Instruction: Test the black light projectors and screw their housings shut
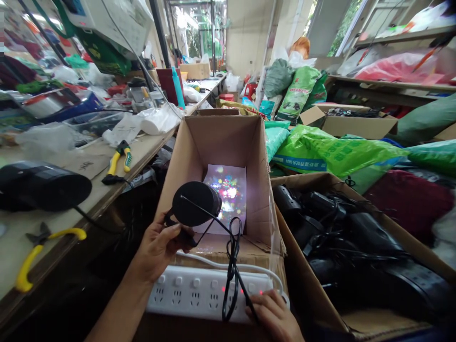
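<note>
Head view: gripping black cylindrical lamp [190, 213] with left hand [158, 247]; touching white oblong power strip [204, 300], near right, with right hand [273, 313]; cannot tell if closed.

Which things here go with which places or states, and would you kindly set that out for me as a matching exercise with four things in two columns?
Things:
1. Black device with bundled cable
2. White power strip
3. Sheet of paper
4. Nearer yellow-handled pliers

Places or states:
A. On the table at the left
B. Showing small red lights
C. Held by the left hand
D. Inside the open cardboard box, lit with coloured spots

Right pairs: 1-C, 2-B, 3-D, 4-A.
</note>
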Demonstrator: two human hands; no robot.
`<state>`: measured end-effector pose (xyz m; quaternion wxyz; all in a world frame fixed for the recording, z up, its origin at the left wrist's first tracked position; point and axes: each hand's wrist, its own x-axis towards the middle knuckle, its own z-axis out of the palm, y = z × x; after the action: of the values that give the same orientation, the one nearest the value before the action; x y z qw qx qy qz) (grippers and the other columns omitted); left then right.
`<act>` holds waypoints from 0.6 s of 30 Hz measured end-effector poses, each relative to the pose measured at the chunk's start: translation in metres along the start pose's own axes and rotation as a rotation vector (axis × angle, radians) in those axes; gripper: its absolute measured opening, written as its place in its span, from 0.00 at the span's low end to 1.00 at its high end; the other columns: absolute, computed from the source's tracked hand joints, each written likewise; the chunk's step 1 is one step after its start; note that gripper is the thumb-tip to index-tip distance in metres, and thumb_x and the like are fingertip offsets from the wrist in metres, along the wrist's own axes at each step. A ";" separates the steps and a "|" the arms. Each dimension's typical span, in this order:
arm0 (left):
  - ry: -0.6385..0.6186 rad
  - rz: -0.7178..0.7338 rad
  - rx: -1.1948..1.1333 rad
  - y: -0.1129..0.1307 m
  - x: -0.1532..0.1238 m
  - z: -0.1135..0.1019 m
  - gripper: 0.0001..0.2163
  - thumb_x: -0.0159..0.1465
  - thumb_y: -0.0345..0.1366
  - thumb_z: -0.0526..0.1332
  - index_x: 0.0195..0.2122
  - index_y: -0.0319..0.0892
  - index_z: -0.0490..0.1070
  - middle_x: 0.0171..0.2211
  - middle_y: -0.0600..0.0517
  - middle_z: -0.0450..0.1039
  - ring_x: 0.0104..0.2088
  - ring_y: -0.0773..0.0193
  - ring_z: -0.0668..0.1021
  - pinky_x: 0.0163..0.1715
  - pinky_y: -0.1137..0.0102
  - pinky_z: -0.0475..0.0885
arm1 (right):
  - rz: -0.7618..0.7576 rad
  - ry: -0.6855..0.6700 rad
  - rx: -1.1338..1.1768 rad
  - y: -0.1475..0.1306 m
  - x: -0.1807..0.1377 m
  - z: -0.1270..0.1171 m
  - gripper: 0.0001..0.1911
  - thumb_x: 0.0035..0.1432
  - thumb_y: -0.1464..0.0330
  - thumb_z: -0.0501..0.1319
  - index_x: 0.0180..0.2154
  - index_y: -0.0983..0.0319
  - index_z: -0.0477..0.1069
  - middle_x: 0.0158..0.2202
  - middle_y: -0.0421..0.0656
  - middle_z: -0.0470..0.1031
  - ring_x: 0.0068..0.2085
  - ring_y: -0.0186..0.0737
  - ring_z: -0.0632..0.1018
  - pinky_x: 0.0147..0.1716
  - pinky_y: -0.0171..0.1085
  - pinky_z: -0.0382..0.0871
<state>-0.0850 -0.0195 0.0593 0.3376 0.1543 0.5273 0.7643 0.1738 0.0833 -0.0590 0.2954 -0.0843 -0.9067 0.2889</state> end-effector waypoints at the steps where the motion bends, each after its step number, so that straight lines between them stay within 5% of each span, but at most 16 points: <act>1: -0.004 0.005 -0.001 0.001 0.001 0.002 0.16 0.49 0.33 0.68 0.38 0.43 0.67 0.22 0.53 0.77 0.20 0.60 0.78 0.14 0.73 0.71 | 0.000 0.005 -0.003 0.000 0.000 0.000 0.08 0.61 0.74 0.54 0.36 0.59 0.70 0.33 0.44 0.78 0.32 0.41 0.74 0.32 0.39 0.72; 18: -0.083 0.032 -0.036 0.002 -0.003 -0.002 0.13 0.54 0.32 0.67 0.39 0.43 0.68 0.25 0.55 0.78 0.21 0.64 0.78 0.17 0.74 0.73 | -0.041 0.037 -0.066 -0.003 0.004 0.000 0.08 0.60 0.78 0.55 0.36 0.60 0.69 0.32 0.43 0.77 0.32 0.39 0.74 0.32 0.37 0.71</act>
<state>-0.0848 -0.0231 0.0603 0.3496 0.1881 0.4965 0.7719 0.1708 0.0820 -0.0556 0.3148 -0.0807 -0.9118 0.2510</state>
